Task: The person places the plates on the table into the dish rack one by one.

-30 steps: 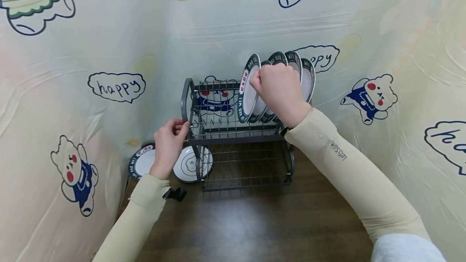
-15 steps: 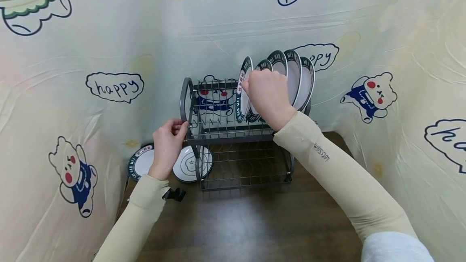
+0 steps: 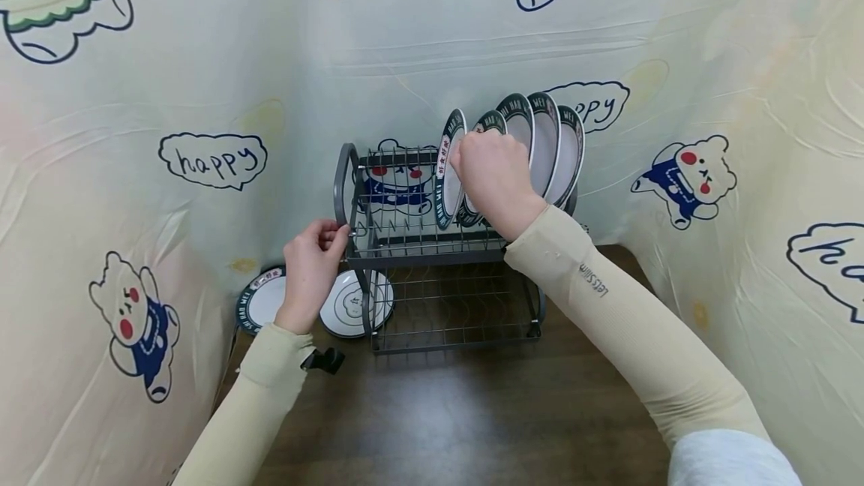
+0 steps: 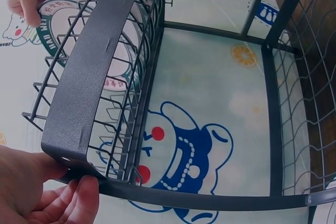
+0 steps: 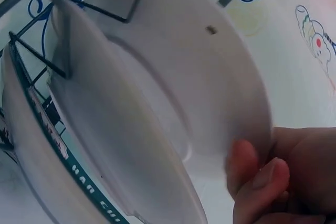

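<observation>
1. Head view: the right hand point(image 3: 495, 180), its fingers folded in, holds a round white plate with a lettered dark-green rim point(image 3: 448, 178), leftmost in the upper tier of a two-tier dark-grey metal dish rack point(image 3: 432, 258). More green-rimmed plates point(image 3: 545, 148) stand upright to its right. The left hand point(image 3: 312, 270) pinches the rack's left side. On the brown wooden table point(image 3: 472, 411), a green-banded plate point(image 3: 265, 304) and a white plate with a line drawing point(image 3: 349, 306) lie flat.
2. Left wrist view: left thumb and fingers close tightly round the frame's corner.
3. Right wrist view: fingertips pinch the held plate's edge, pale underside showing, another plate just beside.
</observation>
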A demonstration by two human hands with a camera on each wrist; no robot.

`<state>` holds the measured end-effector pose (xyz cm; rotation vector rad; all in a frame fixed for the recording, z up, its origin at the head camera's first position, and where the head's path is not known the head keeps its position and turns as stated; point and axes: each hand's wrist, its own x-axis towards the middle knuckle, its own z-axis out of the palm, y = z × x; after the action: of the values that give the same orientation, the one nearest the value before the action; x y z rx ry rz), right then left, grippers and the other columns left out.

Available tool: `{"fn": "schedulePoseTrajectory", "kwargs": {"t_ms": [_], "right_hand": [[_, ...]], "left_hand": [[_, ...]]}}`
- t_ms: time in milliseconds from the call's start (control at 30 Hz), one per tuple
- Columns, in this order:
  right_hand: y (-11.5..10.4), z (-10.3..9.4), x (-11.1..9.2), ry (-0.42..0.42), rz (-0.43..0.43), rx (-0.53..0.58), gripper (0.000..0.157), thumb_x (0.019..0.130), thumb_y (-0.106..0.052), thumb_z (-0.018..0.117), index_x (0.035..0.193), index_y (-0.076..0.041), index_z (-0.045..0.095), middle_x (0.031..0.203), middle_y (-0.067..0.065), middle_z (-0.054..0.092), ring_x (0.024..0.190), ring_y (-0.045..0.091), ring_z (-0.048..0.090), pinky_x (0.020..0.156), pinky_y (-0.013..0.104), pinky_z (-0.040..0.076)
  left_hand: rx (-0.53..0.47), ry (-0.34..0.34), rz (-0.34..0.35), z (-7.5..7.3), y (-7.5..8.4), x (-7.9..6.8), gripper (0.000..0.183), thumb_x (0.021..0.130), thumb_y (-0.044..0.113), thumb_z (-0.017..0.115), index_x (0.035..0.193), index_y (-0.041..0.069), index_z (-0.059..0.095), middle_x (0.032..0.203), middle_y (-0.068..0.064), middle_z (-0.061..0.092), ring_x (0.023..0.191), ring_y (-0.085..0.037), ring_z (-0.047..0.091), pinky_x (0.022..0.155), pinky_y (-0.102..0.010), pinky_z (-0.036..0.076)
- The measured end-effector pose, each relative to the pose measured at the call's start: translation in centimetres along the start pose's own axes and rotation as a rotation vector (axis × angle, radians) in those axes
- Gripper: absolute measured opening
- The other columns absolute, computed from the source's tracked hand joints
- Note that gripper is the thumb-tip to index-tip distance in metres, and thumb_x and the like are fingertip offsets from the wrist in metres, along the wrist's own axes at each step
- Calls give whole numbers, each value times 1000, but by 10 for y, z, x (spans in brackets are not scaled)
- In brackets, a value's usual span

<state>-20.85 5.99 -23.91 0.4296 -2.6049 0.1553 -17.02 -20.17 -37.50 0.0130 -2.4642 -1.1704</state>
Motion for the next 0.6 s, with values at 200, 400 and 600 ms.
{"fn": "schedulePoseTrajectory", "kwargs": {"t_ms": [200, 400, 600], "right_hand": [[2, -4, 2, -84, 38, 53, 40, 110, -17, 46, 87, 4, 71, 72, 15, 66, 61, 26, 60, 52, 36, 52], [2, -8, 4, -157, 67, 76, 39, 111, -20, 46, 96, 4, 72, 78, 15, 68, 64, 26, 63, 54, 34, 53], [4, -10, 3, -203, 66, 66, 37, 112, -23, 47, 108, 5, 72, 91, 18, 71, 72, 28, 67, 60, 37, 57]], "left_hand": [[2, 0, 2, 0, 0, 0, 23, 105, 19, 62, 109, -3, 71, 91, -16, 73, 72, -24, 64, 58, -16, 46], [3, 4, 4, 1, -1, 1, 23, 105, 18, 63, 109, -4, 71, 93, -16, 74, 73, -25, 66, 58, -14, 46], [-3, 1, 5, 0, 0, 0, 24, 105, 18, 62, 109, -3, 71, 93, -17, 73, 74, -26, 66, 59, -14, 46]]}}
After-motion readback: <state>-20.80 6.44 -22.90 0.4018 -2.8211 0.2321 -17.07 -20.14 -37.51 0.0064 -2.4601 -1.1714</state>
